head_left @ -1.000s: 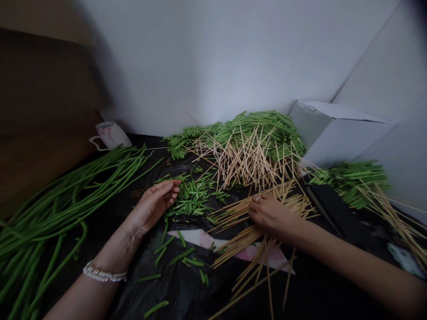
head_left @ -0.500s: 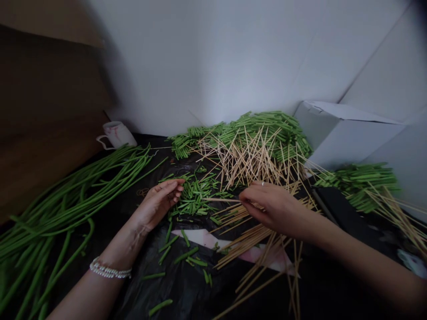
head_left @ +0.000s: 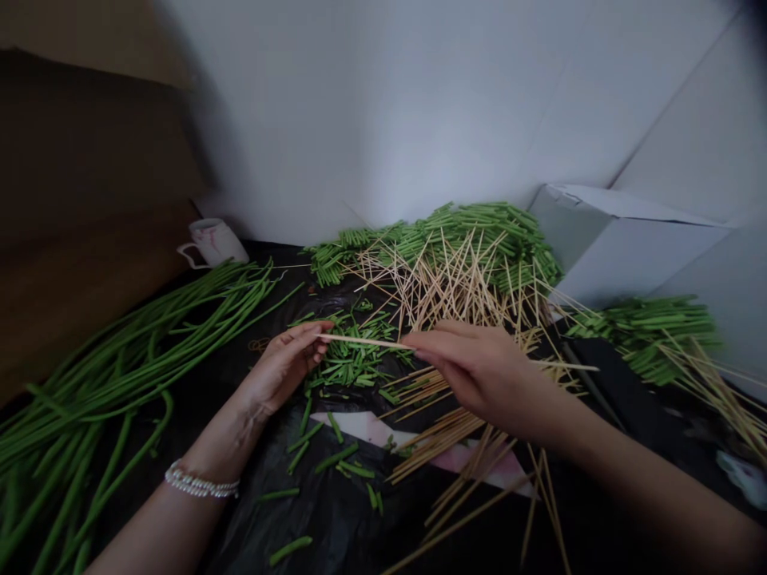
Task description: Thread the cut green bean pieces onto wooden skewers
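Note:
A bamboo skewer [head_left: 368, 342] spans the gap between my hands above a heap of short green bean pieces [head_left: 353, 359]. My right hand [head_left: 479, 363] is closed around it, and its rear end sticks out past the hand to the right. At my left hand [head_left: 292, 355] the fingers are pinched together, and the skewer's tip meets them. Whatever those fingers hold is hidden. Loose skewers [head_left: 447, 431] lie under and in front of my right hand. Long uncut green beans [head_left: 137, 359] spread to the left of my left hand.
Behind the hands lies a big pile of skewered beans [head_left: 479, 231]; a smaller bundle [head_left: 653, 331] is on the right. A white box [head_left: 629, 239] and a mug [head_left: 216, 242] stand near the wall. Rubber bands [head_left: 259, 345] and a dark flat object [head_left: 593, 375] lie on black plastic sheeting.
My right hand has moved left and slightly up with the skewer, bringing its tip to my left fingers. My left hand has hardly moved.

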{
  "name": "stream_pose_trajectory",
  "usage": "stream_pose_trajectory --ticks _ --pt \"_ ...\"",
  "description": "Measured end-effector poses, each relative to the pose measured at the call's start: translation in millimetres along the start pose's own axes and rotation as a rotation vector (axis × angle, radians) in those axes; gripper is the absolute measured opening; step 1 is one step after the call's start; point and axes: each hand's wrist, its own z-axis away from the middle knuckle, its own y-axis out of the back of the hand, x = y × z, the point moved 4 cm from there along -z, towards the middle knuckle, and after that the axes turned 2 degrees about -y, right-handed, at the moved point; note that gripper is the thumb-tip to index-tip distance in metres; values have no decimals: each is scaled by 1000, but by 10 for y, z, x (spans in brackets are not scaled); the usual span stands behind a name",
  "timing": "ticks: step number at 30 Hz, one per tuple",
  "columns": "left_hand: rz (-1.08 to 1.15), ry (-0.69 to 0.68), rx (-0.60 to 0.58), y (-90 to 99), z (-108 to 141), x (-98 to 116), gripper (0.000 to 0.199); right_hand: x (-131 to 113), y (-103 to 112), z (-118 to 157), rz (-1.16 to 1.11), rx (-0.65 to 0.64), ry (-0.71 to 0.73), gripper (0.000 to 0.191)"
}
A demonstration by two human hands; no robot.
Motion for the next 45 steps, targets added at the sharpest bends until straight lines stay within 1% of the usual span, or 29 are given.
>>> stream_pose_trajectory --ticks 2,6,9,12,16,18,20,23,24,26,29,32,34,36,38,41,42,43,44,45 --pt "4 -3 8 -1 5 9 30 110 -191 77 117 -79 -63 28" --pt "-11 -14 9 -13 16 31 29 303 -517 216 326 -101 -138 25" --pt "-49 -36 24 9 13 58 30 382 -682 229 431 -68 -138 22" --pt "-157 -93 78 88 -7 110 30 399 -782 150 485 27 -90 21" --pt "-434 -263 187 245 -35 227 31 374 -909 36 522 155 39 17" --pt "-618 -334 188 289 -40 268 29 359 -964 34 549 219 114 21" --pt "-846 -367 165 308 -40 281 25 351 -1001 69 575 269 179 28" --pt "-1202 -402 171 319 -24 284 19 377 -1020 133 582 282 197 30" --pt "-1288 -410 182 324 -18 286 20 392 -1017 149 577 280 186 30" --pt "-1382 -402 213 352 -15 290 24 417 -1005 171 558 273 161 30" --pt "-1420 -385 285 439 -31 304 33 434 -978 189 524 272 143 30" --pt "-1478 -411 343 527 -58 293 32 429 -950 202 512 284 138 29" --pt "-1525 -405 338 555 -77 248 32 421 -942 207 506 279 146 29" --pt "-1543 -386 295 546 -93 192 32 415 -937 209 501 277 154 30" --pt "-1462 -375 229 506 -104 153 31 412 -934 207 496 278 155 31" --pt "-1119 -339 169 451 -120 147 33 414 -932 198 492 271 150 31" --pt "-1012 -325 167 438 -123 152 36 417 -932 195 495 266 145 31" --pt "-952 -327 173 425 -123 161 38 418 -932 193 499 261 141 31" --pt "-951 -352 175 405 -119 172 39 420 -933 191 501 258 138 31" --pt "-1004 -396 160 376 -110 179 38 421 -933 191 502 257 134 31"
